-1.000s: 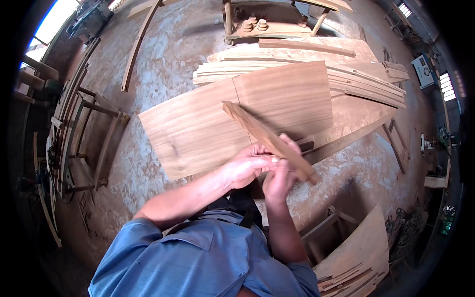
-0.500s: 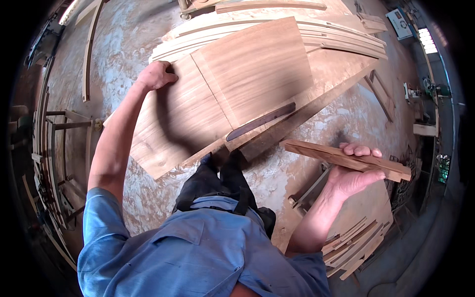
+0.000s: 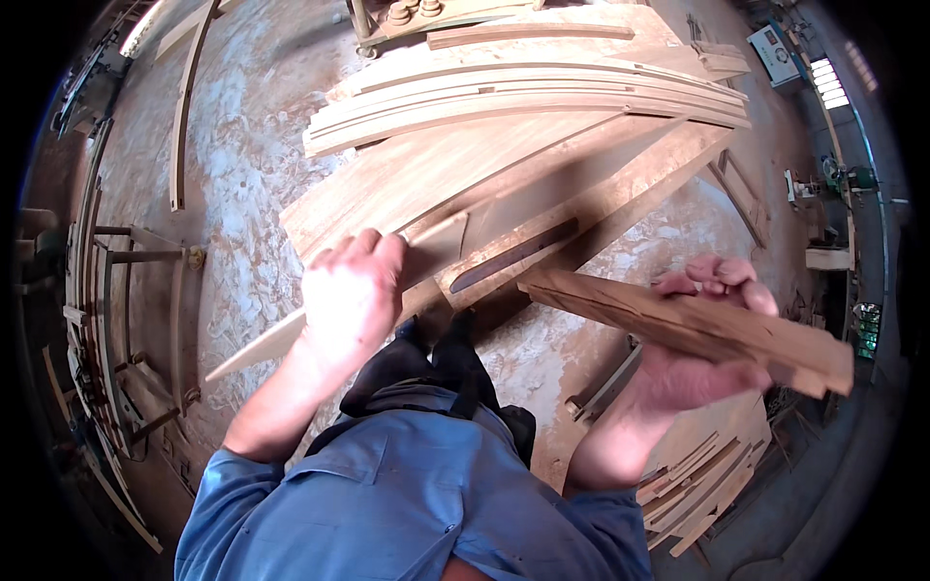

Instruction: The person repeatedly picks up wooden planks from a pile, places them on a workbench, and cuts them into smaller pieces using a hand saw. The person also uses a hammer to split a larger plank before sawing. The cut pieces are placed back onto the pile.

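From the head view, your left hand [image 3: 351, 295] is closed over the near end of a thin, light wooden strip [image 3: 291, 334]. The fingers curl down over its upper edge, and the strip runs from under your palm down toward the lower left, ending in a narrow tip above the sawdust-covered floor [image 3: 247, 145]. The strip's other end shows just past your knuckles, lying against the broad wooden panel [image 3: 407, 184] that slopes across the middle of the picture.

Your right hand [image 3: 697, 363] is held out to the right, palm up, clamped on a thick, rough wooden piece [image 3: 688, 324]. The fingertips wrap over its far edge and the piece lies across the palm, with one end pointing toward the panel and the other toward the right edge of the view. It is lifted clear of the panel and well apart from the strip.

A dark slot-like opening [image 3: 513, 257] shows in the boards just beside the panel's near edge. Beyond the panel, a stack of long curved slats [image 3: 523, 92] lies across the floor. More wooden offcuts [image 3: 707, 479] are piled at the lower right, below your right forearm. Wooden frames [image 3: 116, 320] stand along the left edge.
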{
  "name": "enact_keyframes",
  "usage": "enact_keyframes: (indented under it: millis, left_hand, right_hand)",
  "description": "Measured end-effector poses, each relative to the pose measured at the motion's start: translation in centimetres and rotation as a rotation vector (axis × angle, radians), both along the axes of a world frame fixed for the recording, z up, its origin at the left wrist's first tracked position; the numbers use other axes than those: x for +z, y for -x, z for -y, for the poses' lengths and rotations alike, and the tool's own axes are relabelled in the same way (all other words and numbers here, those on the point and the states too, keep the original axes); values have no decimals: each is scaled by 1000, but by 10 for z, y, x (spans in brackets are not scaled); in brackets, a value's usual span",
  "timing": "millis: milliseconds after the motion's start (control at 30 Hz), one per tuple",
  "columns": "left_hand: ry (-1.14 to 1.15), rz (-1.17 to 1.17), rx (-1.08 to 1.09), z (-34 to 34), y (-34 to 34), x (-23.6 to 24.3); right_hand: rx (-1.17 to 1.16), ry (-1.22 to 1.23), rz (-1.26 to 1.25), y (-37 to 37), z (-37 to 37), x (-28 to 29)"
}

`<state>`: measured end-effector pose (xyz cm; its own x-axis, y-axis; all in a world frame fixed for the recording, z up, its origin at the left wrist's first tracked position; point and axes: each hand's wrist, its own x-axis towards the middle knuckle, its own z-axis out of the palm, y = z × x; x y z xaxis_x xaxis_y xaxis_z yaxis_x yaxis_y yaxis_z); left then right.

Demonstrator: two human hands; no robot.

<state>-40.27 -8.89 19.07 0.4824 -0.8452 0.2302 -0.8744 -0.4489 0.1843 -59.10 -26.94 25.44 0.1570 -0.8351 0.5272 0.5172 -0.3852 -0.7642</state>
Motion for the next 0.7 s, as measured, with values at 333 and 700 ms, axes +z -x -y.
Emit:
enact_keyframes:
  millis: [333,700]
  left_hand:
    - [-64,-37,-79,-7,39,2]
    - [-86,-12,-122,-10,53,2]
  right_hand:
    - [402,222,79,-15,-14,33]
    - [371,162,65,-19,-16,22]
